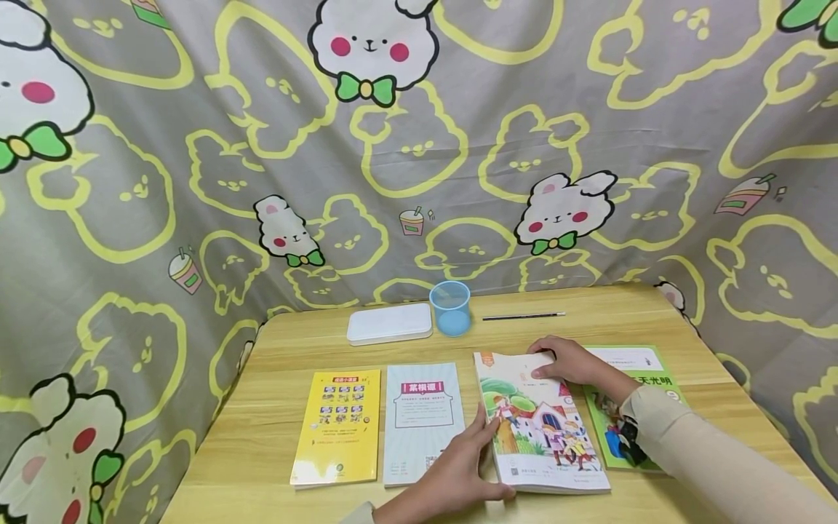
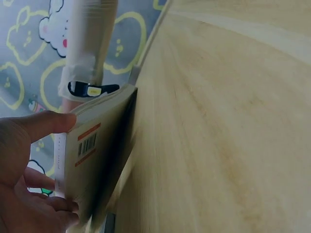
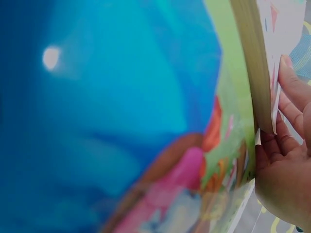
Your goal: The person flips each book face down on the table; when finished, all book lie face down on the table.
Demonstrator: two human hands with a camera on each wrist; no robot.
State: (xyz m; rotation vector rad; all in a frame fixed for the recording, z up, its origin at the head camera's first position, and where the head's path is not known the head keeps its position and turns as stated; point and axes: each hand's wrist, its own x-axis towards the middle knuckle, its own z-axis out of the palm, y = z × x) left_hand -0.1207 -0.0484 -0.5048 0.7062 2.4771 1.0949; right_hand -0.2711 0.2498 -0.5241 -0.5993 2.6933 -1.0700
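Note:
Both hands hold a paperback book (image 1: 533, 455) with a cartoon cover of children, trees and a house. My left hand (image 1: 452, 473) grips its left edge, the thumb at the near corner. In the left wrist view the book's barcoded back (image 2: 90, 160) faces the table, with a dark gap beneath. At the far right corner, my right hand (image 1: 579, 364) pinches the book, thumb on the cover and fingers tucked under the edge. Just right of it lies a green-covered book (image 1: 655, 372), partly hidden by my right forearm; its blue picture (image 3: 121, 97) fills the right wrist view.
A yellow book (image 1: 337, 429) and a pale blue book (image 1: 425, 437) lie to the left on the wooden table (image 1: 229, 451). Along the back are a white flat case (image 1: 390, 324), a translucent blue cup (image 1: 452, 313) and a dark pencil (image 1: 524, 316). A patterned curtain (image 1: 419, 145) hangs behind.

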